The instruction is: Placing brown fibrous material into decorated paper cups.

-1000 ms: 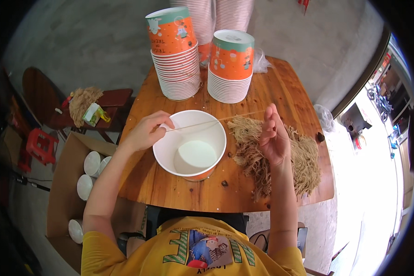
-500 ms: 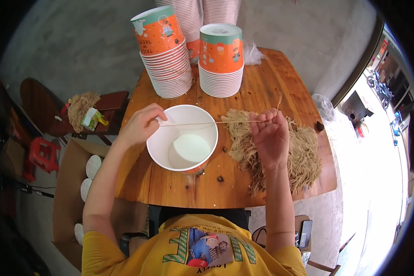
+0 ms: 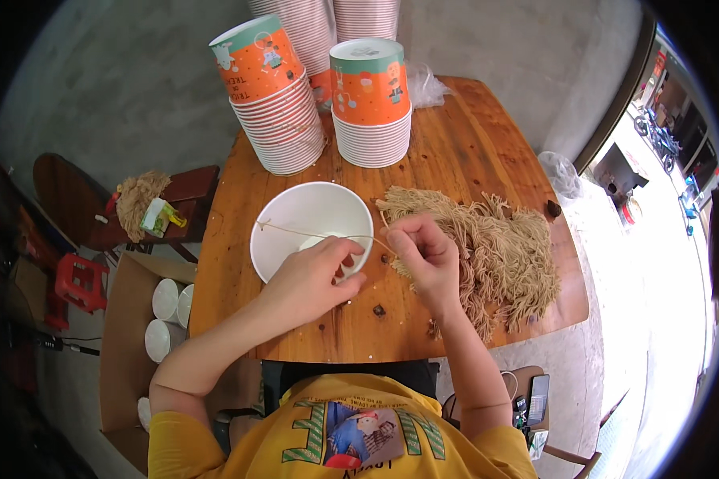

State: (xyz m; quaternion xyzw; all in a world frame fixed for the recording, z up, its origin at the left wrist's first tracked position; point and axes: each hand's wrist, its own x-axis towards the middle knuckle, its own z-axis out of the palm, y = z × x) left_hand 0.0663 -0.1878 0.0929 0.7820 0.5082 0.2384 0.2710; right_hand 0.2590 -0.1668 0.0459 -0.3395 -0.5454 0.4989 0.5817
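A white-lined paper bucket (image 3: 311,199) stands mouth up on the wooden table in front of me. A thin tan string (image 3: 287,228) stretches across its mouth, with a small knot or loop at the left rim. My right hand (image 3: 428,254), just right of the bucket, is closed in a pinch on the string. Over the bucket's near right rim, my left hand (image 3: 315,275) has its thumb and fingers apart and holds nothing; whether it touches the rim I cannot tell. Beside my right hand lies a pile of tan strings (image 3: 511,259).
Upside-down orange and green bucket stacks (image 3: 367,120) stand at the table's back, one stack leaning (image 3: 272,104). On the floor at left, a cardboard box (image 3: 120,343) holds several white buckets. Beyond it are a red stool (image 3: 80,281) and a low bench with more string (image 3: 140,203).
My left hand has let go of the string at the left rim and moved right to the near right rim. My right hand has come left and nearer, still pinching the string.
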